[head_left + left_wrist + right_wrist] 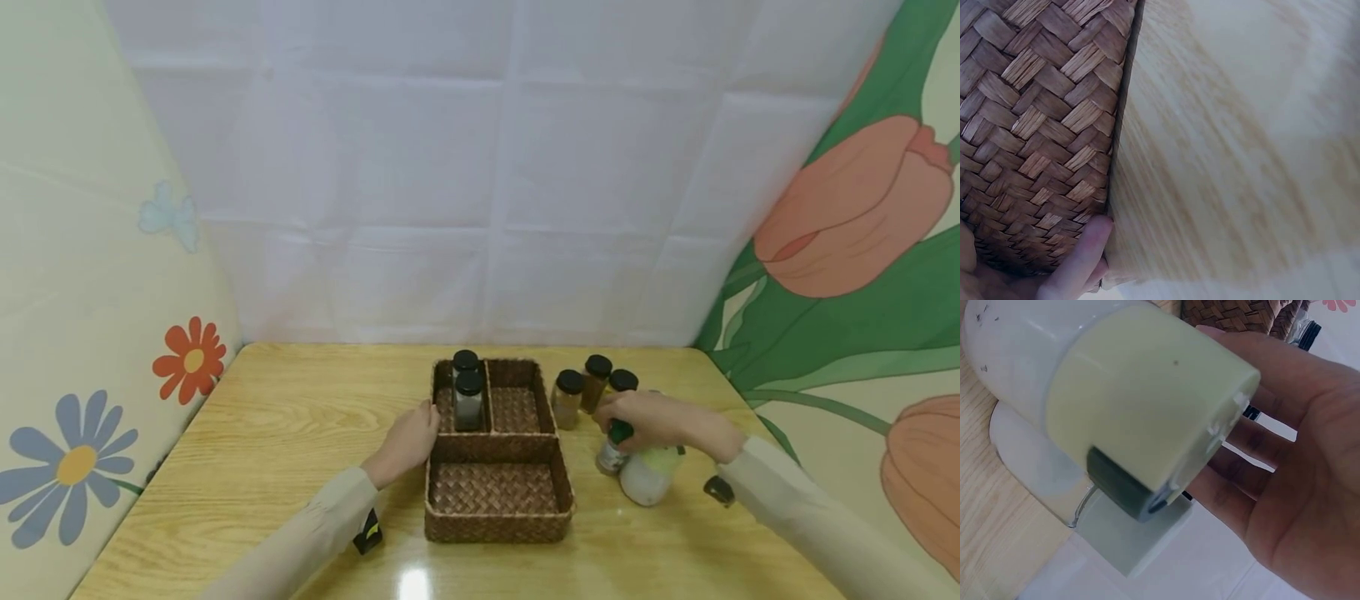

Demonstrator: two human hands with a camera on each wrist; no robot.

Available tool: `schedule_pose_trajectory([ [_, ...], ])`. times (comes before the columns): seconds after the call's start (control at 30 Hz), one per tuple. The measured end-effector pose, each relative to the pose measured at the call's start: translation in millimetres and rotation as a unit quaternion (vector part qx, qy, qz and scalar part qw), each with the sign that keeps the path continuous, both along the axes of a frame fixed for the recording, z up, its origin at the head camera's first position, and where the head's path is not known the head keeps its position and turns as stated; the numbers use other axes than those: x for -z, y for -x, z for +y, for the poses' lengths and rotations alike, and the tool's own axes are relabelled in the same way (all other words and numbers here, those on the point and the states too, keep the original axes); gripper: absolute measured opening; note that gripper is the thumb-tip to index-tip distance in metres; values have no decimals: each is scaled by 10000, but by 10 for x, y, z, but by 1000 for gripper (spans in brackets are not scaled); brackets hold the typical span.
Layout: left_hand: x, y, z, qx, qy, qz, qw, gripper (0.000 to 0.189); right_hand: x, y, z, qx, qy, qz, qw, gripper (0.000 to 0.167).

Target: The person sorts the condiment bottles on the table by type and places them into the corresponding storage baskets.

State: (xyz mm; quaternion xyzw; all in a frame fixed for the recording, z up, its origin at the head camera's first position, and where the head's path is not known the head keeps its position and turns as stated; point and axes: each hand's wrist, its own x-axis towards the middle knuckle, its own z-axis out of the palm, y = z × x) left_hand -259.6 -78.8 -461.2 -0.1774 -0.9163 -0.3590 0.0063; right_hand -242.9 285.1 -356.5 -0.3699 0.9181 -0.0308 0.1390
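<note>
A brown woven basket (498, 527) with three compartments stands on the table. Along its left wall my left hand (405, 442) holds it; a fingertip (1099, 230) lies at the bottom edge in the left wrist view. Two clear jars with black lids, the nearer jar (468, 404) plainest, stand in its back left compartment. To the right, my right hand (648, 417) pinches a small bottle (611, 458) by its dark green cap. That grasp is hidden in the right wrist view behind a white jar (647, 483) with a pale green lid (1147, 394).
Several black-lidded spice jars, one jar (567, 400) nearest the basket, stand right of it. A small dark object (718, 490) lies under my right forearm, and a black item (368, 533) with a yellow-green mark sits beside my left sleeve. A white cloth (450, 208) hangs behind the table.
</note>
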Motion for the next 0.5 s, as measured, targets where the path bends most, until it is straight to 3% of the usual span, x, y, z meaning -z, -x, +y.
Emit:
schedule_pose_trajectory([
  [0.27, -26, -48, -10, 183, -202, 346, 9990, 50, -30, 4, 32, -206, 163, 211, 9994, 27],
  [0.5, -29, -24, 4, 10, -19, 155, 9999, 46, -94, 14, 49, -185, 339, 133, 9992, 24],
])
